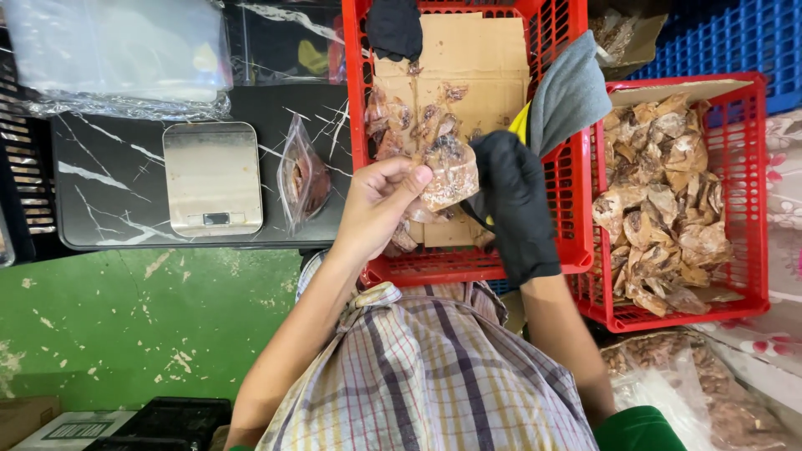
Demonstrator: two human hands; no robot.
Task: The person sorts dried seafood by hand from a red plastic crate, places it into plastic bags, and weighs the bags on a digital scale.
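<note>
Left hand (pixel 380 205) pinching clear packet (pixel 447 174) over red crate (pixel 355 125)

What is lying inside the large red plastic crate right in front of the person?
The large red plastic crate holds a flat brown cardboard sheet with small clear filled packets on it. The left hand and black-gloved right hand cover the crate's near part.

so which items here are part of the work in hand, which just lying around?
In use: left hand and gloved right hand on a small clear packet; red basket; filled basket; scale; sealed pouch.
Idle: grey cloth; plastic sheeting; blue crate.
</note>
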